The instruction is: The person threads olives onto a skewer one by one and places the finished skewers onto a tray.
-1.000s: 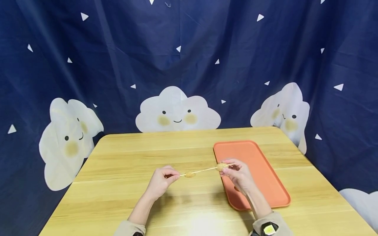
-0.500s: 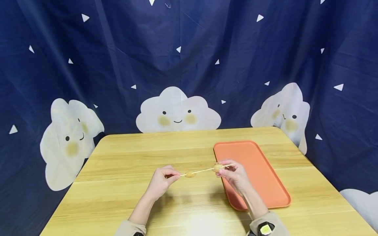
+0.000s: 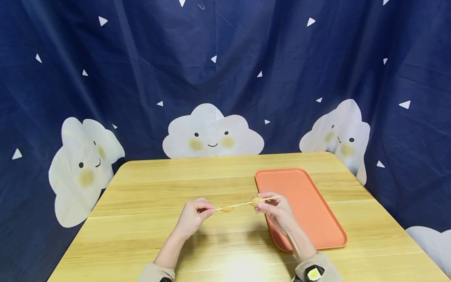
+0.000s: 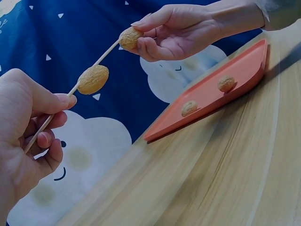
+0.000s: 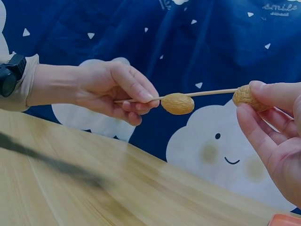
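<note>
Pinching a thin, pale stick (image 5: 211, 92) strung with a wrinkled tan oval (image 5: 178, 104) in left hand (image 5: 115, 88), and gripping a matching oval (image 4: 129, 38) farther right in right hand (image 4: 181, 33).

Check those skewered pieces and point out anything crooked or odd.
The tan piece nearer the left hand looks lopsided: the stick passes along its upper edge rather than through its middle, so most of it hangs below. Nothing else stands out.
</note>
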`<state>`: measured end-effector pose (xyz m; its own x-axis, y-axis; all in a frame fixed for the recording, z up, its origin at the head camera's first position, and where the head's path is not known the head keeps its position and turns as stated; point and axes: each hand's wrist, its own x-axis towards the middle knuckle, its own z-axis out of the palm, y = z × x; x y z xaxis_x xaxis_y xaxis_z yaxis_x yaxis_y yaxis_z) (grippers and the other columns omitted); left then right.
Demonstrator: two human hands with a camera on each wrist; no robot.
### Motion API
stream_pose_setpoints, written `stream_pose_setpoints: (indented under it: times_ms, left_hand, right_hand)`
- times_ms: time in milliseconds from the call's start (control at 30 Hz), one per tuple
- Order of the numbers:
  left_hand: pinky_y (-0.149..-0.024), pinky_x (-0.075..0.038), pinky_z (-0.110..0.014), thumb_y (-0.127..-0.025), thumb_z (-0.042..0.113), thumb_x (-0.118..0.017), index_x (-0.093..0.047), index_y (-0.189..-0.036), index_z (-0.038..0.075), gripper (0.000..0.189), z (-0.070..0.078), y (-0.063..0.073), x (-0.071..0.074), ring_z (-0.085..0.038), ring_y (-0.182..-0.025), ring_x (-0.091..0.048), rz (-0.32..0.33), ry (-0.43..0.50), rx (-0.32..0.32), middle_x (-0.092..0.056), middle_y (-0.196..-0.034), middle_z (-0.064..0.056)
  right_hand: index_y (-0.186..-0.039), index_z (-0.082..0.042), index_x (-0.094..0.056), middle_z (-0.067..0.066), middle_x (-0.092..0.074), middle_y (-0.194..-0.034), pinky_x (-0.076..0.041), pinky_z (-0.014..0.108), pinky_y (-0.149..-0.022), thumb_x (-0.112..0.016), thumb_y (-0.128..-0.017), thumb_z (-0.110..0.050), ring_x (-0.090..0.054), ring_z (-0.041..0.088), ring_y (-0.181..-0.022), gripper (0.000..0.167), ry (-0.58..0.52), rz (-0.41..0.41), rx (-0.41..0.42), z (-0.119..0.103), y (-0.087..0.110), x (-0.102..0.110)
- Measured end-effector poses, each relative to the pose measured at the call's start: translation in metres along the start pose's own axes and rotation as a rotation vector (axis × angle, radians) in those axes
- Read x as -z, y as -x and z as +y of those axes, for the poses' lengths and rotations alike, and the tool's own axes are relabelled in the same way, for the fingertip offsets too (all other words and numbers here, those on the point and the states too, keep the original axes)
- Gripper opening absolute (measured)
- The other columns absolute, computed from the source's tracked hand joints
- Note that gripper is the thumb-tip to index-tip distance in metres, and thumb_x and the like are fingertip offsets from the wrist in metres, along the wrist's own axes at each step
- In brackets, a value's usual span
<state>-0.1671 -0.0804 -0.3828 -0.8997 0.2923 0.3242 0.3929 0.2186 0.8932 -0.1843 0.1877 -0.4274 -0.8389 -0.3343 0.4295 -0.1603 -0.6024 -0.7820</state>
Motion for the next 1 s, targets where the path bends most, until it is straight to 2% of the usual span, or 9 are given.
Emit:
stream_pose_setpoints:
  times_ms: [367,667,1000]
  left_hand:
    - [-0.055,-0.037,-0.019,-0.078,-0.013,-0.063,-0.069,-0.079,-0.008,0.007,0.003,-0.001,0.001,-0.007,-0.062,-0.044,0.001,-0.011,-0.023,-0.061,-0.075,-0.014]
    - [-0.056,-0.037,-0.019,-0.078,-0.012,-0.063,-0.069,-0.079,-0.008,0.007,0.007,-0.002,0.001,-0.007,-0.063,-0.045,0.005,-0.009,-0.003,-0.061,-0.075,-0.015]
    - [-0.056,-0.036,-0.019,-0.078,-0.012,-0.063,-0.069,-0.079,-0.008,0.007,0.010,-0.001,0.000,-0.007,-0.062,-0.044,0.008,0.003,0.007,-0.060,-0.075,-0.014]
  right_hand:
    - [-0.103,-0.005,-0.068,0.009,-0.066,-0.100,-0.052,0.026,-0.074,-0.048,-0.084,0.018,-0.065,0.017,-0.082,0.036,0.030,0.010,0.010,0.001,-0.003,-0.005]
    - [-0.101,-0.006,-0.069,0.007,-0.066,-0.099,-0.052,0.026,-0.074,-0.050,-0.083,0.017,-0.064,0.016,-0.081,0.035,0.038,0.035,-0.003,0.005,-0.004,-0.009]
    - [-0.102,-0.006,-0.068,0.008,-0.066,-0.099,-0.052,0.026,-0.073,-0.051,-0.084,0.016,-0.064,0.017,-0.081,0.033,0.016,0.023,-0.008,0.010,-0.004,-0.011]
